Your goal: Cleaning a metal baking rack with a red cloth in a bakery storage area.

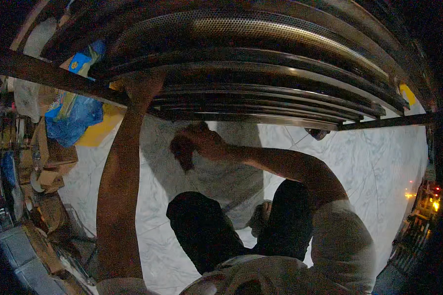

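Note:
My left hand (144, 86) reaches up to the left part of a rack of dark metal bars and perforated metal (243, 70); its fingers are lost in shadow, so its hold cannot be told. Below the rack's lower rail, my right hand (208, 143) is closed on a dark crumpled cloth (182, 151) that hangs from the fingers. Both arms are bare up to the sleeves. My dark-clad knees (203, 225) are bent below, with a foot partly visible between them.
Blue plastic packaging (74, 118), a yellow item (99, 127) and cardboard boxes (59, 151) crowd the left side. Lit orange and red lights (433, 201) show at the far right. Marble-patterned floor tiles (354, 166) lie beneath the rack.

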`<move>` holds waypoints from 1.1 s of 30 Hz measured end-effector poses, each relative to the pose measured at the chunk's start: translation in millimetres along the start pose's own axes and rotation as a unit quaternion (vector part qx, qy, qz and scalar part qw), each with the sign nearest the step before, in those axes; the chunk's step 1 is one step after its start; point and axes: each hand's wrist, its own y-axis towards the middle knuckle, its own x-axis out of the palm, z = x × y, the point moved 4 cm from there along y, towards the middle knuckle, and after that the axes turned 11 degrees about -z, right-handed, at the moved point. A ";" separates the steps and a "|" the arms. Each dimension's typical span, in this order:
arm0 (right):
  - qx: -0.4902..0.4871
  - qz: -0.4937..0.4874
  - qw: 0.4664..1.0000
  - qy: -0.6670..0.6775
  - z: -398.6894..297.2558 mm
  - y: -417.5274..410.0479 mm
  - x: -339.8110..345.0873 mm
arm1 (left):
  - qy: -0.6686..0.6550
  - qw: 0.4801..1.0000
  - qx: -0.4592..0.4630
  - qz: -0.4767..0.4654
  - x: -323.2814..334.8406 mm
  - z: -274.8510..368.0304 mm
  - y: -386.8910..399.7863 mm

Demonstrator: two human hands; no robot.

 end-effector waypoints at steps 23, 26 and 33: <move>0.072 0.128 0.862 -0.484 72.8 -23.3 -43.5 | 0.063 0.992 0.093 0.060 43.3 -51.3 16.1; 0.101 0.075 0.846 -0.518 76.4 -102.9 -73.8 | 0.023 0.981 0.034 0.188 18.2 -29.3 -0.4; 0.223 0.124 0.782 -0.568 84.5 -298.3 -131.4 | 0.098 0.984 0.119 0.092 37.3 -33.9 4.6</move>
